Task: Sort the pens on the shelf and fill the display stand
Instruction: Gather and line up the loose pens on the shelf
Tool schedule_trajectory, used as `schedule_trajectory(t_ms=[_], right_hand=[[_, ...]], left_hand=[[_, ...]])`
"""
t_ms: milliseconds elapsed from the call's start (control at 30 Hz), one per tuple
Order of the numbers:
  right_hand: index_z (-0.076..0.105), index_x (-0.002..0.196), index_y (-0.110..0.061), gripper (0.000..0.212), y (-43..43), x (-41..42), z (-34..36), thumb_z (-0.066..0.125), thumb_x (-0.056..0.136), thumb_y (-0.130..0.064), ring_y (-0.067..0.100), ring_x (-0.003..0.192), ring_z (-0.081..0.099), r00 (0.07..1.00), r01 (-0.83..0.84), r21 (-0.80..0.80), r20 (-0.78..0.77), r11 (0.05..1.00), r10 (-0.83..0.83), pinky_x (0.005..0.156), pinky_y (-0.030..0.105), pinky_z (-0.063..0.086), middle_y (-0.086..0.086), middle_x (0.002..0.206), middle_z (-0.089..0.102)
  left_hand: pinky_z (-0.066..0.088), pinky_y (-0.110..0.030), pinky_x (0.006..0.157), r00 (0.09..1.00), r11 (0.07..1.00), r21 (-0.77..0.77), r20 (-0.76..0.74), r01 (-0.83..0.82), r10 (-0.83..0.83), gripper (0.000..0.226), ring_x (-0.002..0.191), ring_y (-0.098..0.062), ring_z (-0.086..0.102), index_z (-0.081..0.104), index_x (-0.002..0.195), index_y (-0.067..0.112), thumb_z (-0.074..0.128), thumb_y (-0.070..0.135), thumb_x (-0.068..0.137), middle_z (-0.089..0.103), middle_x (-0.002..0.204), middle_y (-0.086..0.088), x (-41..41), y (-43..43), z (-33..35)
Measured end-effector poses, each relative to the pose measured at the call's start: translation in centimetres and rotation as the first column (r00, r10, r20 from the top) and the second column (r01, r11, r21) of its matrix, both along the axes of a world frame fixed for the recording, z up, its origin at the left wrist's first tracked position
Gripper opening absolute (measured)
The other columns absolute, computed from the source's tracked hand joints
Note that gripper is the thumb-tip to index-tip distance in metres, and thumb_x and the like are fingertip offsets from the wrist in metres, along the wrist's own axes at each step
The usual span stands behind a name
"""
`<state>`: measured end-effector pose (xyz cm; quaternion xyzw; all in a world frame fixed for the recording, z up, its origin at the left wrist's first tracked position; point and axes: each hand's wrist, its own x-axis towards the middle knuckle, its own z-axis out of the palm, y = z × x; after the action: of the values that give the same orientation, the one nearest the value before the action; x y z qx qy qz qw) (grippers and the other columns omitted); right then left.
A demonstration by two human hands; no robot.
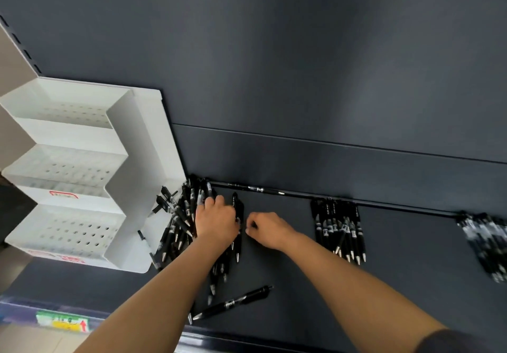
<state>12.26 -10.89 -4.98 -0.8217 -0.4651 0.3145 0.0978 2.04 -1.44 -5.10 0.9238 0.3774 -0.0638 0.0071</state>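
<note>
A loose heap of black pens (178,223) lies on the dark shelf (288,284) beside the white tiered display stand (82,177), whose hole-punched tiers hold no pens. My left hand (216,221) rests palm down on the heap, fingers curled over several pens. Just right of it, my right hand (269,229) pinches a black pen (238,232) at its middle. A tidy row of pens (338,229) lies farther right, and a blurred bundle (488,240) sits at the right edge. One pen (233,302) lies alone near the front.
A single pen (258,189) lies along the shelf's back groove. The dark back panel (301,64) rises behind. A price label strip (63,321) runs along the shelf's front edge at lower left.
</note>
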Motion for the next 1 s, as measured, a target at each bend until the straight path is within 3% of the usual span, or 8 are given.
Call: schedule_trajectory(t_ms=[167,300,367,467,567,767,1000], right_hand=[[0.058,0.086,-0.024,0.034,0.4,-0.9,0.2,0.061,0.076,-0.056,0.021,0.091,0.062,0.992,0.017,-0.124,0.123,0.992,-0.002,0.064,0.028,0.042,-0.004,0.087,0.060],[0.060,0.091,-0.026,0.031,1.3,-2.1,-0.2,0.063,0.077,-0.053,0.018,0.086,0.061,0.992,0.061,-0.137,0.117,0.989,-0.045,0.063,0.028,0.041,-0.007,0.080,0.056],[0.054,0.084,-0.027,0.022,1.8,-2.3,0.0,0.062,0.079,-0.046,0.018,0.085,0.060,0.990,0.117,-0.143,0.090,0.983,-0.104,0.063,0.029,0.041,-0.006,0.083,0.056],[0.054,0.090,-0.023,0.022,1.9,-2.2,0.2,0.060,0.081,-0.042,0.020,0.092,0.063,0.974,0.206,-0.147,0.122,0.967,-0.189,0.064,0.029,0.043,-0.003,0.093,0.061],[0.052,0.084,-0.019,0.019,1.7,-2.1,0.0,0.056,0.083,-0.038,0.022,0.089,0.063,0.957,0.278,-0.146,0.127,0.950,-0.260,0.062,0.028,0.044,-0.001,0.088,0.059],[0.060,0.103,-0.012,0.028,0.7,-1.8,-0.4,0.052,0.089,-0.035,0.029,0.097,0.063,0.907,0.393,-0.039,0.179,0.919,-0.381,0.066,0.030,0.045,0.007,0.105,0.065],[0.061,0.098,-0.011,0.024,-1.2,-0.7,-0.3,0.055,0.085,-0.030,0.033,0.100,0.062,0.875,0.475,0.021,0.093,0.880,-0.475,0.066,0.029,0.042,0.011,0.107,0.064]], left_hand=[[0.032,-0.038,0.098,0.997,0.999,-0.024,-0.074,-0.025,0.023,0.035,0.119,-0.027,0.039,0.061,0.115,0.020,0.049,0.041,0.089,0.044,0.126,-0.005,1.4,-0.5,-0.2],[0.031,-0.038,0.100,0.995,0.998,-0.041,-0.093,-0.041,0.037,0.030,0.120,-0.027,0.038,0.060,0.115,0.019,0.046,0.031,0.092,0.043,0.126,-0.005,1.7,-0.5,-0.4],[0.030,-0.038,0.101,0.995,0.998,-0.039,-0.095,-0.044,0.040,0.030,0.120,-0.026,0.037,0.059,0.116,0.019,0.044,0.029,0.093,0.043,0.125,-0.005,1.6,-0.4,-0.5],[0.030,-0.038,0.100,0.997,0.998,-0.048,-0.075,-0.036,0.033,0.030,0.118,-0.027,0.038,0.060,0.115,0.019,0.045,0.029,0.091,0.043,0.124,-0.006,1.7,-0.4,-0.5],[0.031,-0.038,0.098,0.999,0.998,-0.062,-0.048,-0.024,0.021,0.030,0.116,-0.027,0.038,0.059,0.113,0.018,0.047,0.029,0.087,0.043,0.122,-0.006,1.8,-0.1,-0.3],[0.032,-0.037,0.096,0.997,0.999,-0.012,-0.064,0.040,-0.041,0.033,0.115,-0.026,0.039,0.060,0.113,0.021,0.051,0.041,0.088,0.045,0.122,-0.005,1.8,-0.3,-0.9],[0.033,-0.037,0.095,0.998,0.997,-0.051,-0.007,0.062,-0.062,0.036,0.116,-0.028,0.041,0.062,0.112,0.015,0.048,0.038,0.087,0.051,0.121,-0.008,2.6,-1.6,-0.7]])
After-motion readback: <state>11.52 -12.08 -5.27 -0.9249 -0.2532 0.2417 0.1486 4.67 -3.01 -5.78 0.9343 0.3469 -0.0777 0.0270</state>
